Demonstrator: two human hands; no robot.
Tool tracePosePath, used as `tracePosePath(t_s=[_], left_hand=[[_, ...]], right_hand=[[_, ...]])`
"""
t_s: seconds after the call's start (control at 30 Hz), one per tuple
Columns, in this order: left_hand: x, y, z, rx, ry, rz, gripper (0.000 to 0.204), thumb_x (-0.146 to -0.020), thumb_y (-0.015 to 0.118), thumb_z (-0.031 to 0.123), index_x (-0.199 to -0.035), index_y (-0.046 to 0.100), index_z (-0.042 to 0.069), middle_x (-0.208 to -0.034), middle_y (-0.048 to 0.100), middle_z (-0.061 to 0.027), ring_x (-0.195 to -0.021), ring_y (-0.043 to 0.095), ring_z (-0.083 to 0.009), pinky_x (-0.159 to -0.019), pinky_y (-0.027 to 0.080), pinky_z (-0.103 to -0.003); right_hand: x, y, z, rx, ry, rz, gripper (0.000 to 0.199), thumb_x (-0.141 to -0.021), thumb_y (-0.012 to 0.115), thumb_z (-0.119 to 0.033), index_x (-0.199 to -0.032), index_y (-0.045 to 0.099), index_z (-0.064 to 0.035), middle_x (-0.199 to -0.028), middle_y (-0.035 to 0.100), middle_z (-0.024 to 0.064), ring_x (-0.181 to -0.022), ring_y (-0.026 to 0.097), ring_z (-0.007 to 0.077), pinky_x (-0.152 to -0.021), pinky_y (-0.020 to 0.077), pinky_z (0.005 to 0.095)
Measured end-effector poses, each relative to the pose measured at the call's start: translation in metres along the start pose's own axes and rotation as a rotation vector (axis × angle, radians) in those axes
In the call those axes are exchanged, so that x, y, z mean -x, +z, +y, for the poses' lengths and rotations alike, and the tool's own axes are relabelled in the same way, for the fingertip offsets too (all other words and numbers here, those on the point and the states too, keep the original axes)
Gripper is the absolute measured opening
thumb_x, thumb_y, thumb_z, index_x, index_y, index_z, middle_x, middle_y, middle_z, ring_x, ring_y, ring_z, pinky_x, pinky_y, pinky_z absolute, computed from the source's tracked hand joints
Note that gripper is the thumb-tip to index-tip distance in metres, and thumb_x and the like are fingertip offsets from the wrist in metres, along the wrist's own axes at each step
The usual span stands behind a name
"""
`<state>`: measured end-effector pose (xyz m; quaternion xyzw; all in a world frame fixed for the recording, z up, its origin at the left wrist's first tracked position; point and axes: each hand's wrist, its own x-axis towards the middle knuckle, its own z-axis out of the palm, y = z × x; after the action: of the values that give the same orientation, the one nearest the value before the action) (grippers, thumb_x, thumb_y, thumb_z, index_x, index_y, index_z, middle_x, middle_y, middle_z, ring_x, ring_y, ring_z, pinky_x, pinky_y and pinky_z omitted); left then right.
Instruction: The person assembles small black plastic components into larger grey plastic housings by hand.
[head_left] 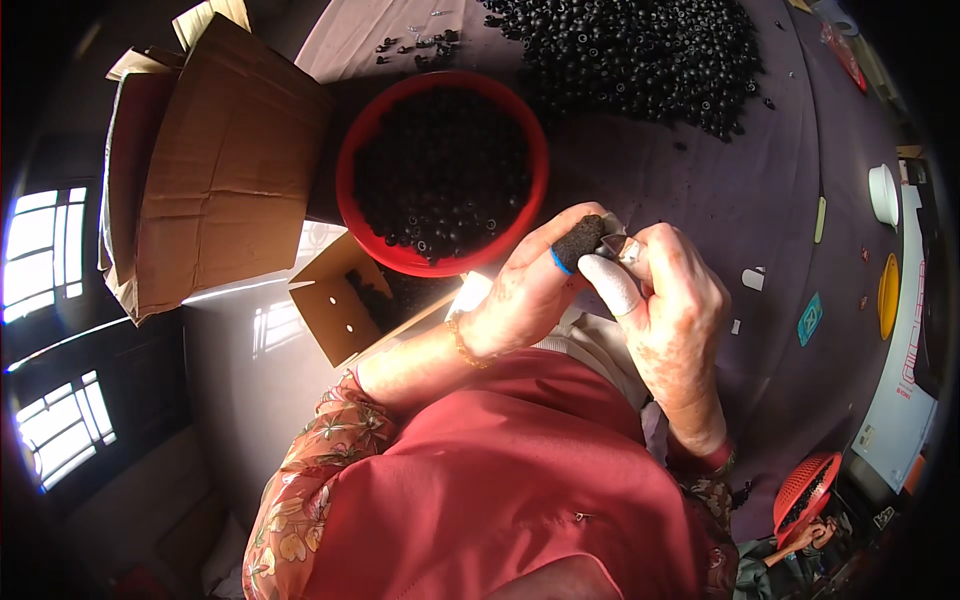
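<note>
My left hand (530,290) and my right hand (675,320) meet in front of my chest, just below a red round basin (365,130) filled with small black ring-shaped parts. The left index finger wears a dark gritty finger cover with a blue rim. The right thumb wears a white finger cover. Between the fingertips of both hands sits a small part (622,245), mostly hidden; I cannot tell its shape. Both hands are closed on it.
A large heap of black parts (640,50) lies on the dark cloth-covered table beyond the basin. Open cardboard boxes (220,160) stand at the left, a smaller box (340,305) under the basin. A white bowl (882,195), a yellow dish (888,295) and a red basket (805,490) are at the right.
</note>
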<state>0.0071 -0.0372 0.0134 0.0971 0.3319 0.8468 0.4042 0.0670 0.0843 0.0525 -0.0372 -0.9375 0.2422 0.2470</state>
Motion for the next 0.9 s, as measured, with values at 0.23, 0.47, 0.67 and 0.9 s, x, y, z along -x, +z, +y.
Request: tracePosePath(t_s=[0.23, 0.47, 0.67, 0.9], left_hand=[[-0.0003, -0.0044, -0.0024, -0.034, -0.033, -0.005, 0.025, -0.091, 0.049, 0.026, -0.105, 0.054, 0.006, -0.092, 0.053, 0.0010, -0.083, 0.047, -0.0060, -0.072, 0.037, -0.021], [0.0020, 0.0024, 0.0044, 0.014, -0.062, -0.027, 0.026, -0.091, 0.049, 0.026, -0.104, 0.054, 0.004, -0.092, 0.054, -0.0014, -0.087, 0.052, -0.0088, -0.077, 0.042, -0.023], [0.0010, 0.0008, 0.0031, 0.043, -0.058, -0.030, 0.026, -0.092, 0.048, 0.026, -0.105, 0.053, 0.004, -0.093, 0.054, -0.0020, -0.088, 0.052, -0.0093, -0.078, 0.043, -0.025], [0.0018, 0.0016, 0.0026, 0.010, -0.047, -0.009, 0.026, -0.092, 0.048, 0.027, -0.103, 0.053, 0.005, -0.092, 0.053, -0.0017, -0.087, 0.051, -0.0085, -0.076, 0.042, -0.024]], right_hand=[[-0.0004, -0.0016, 0.0003, 0.010, 0.000, -0.005, 0.034, -0.072, 0.076, -0.031, -0.072, 0.050, -0.0087, -0.062, 0.053, 0.0013, -0.052, 0.056, 0.0185, -0.046, 0.0451, 0.0302], [-0.0007, -0.0042, 0.0016, 0.033, -0.034, 0.021, 0.035, -0.072, 0.076, -0.032, -0.071, 0.050, -0.0095, -0.062, 0.052, 0.0006, -0.051, 0.055, 0.0179, -0.046, 0.0449, 0.0305], [-0.0026, -0.0060, 0.0008, 0.051, -0.038, 0.033, 0.035, -0.071, 0.076, -0.034, -0.071, 0.051, -0.0095, -0.062, 0.053, 0.0002, -0.050, 0.055, 0.0174, -0.045, 0.0436, 0.0302], [-0.0022, -0.0043, 0.0012, 0.037, -0.053, 0.039, 0.034, -0.071, 0.076, -0.033, -0.071, 0.051, -0.0101, -0.062, 0.053, -0.0010, -0.050, 0.055, 0.0164, -0.045, 0.0437, 0.0295]])
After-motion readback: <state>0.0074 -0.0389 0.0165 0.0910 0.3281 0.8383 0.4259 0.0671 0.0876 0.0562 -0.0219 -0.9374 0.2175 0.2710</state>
